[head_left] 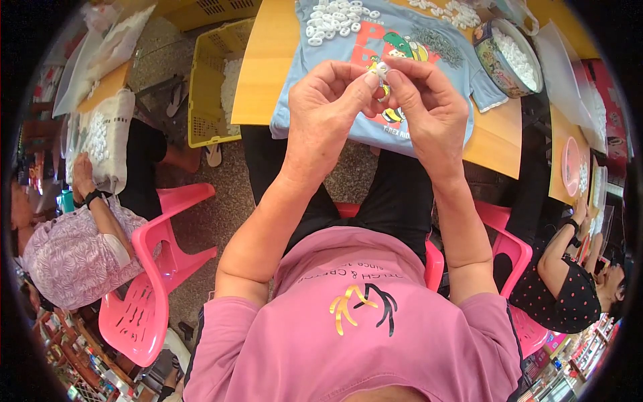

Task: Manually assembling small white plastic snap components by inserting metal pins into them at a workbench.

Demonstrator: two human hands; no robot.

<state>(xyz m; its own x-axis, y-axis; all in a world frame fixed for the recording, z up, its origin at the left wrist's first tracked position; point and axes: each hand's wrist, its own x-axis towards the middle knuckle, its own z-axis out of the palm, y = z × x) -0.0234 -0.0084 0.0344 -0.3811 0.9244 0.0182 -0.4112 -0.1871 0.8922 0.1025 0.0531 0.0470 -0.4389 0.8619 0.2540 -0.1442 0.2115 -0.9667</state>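
Note:
Both hands meet over a blue T-shirt (295,100) spread on the table, a small white plastic piece (381,70) between their fingertips. My left hand (321,100) pinches it from the left with thumb and forefinger. From the other side, my right hand (434,104) has its thumb and fingers closed at the same piece. Beyond the left hand lies a pile of white two-holed plastic pieces (329,21). A heap of small grey parts (439,45) rests on the shirt past the right hand; their exact kind is too small to tell.
A round tin (494,63) of white pieces stands on the wooden table (262,74) at right. More white pieces (452,12) lie at the far edge. A yellow crate (201,100) is left of the table. Co-workers sit on both sides, one near a pink chair (151,281).

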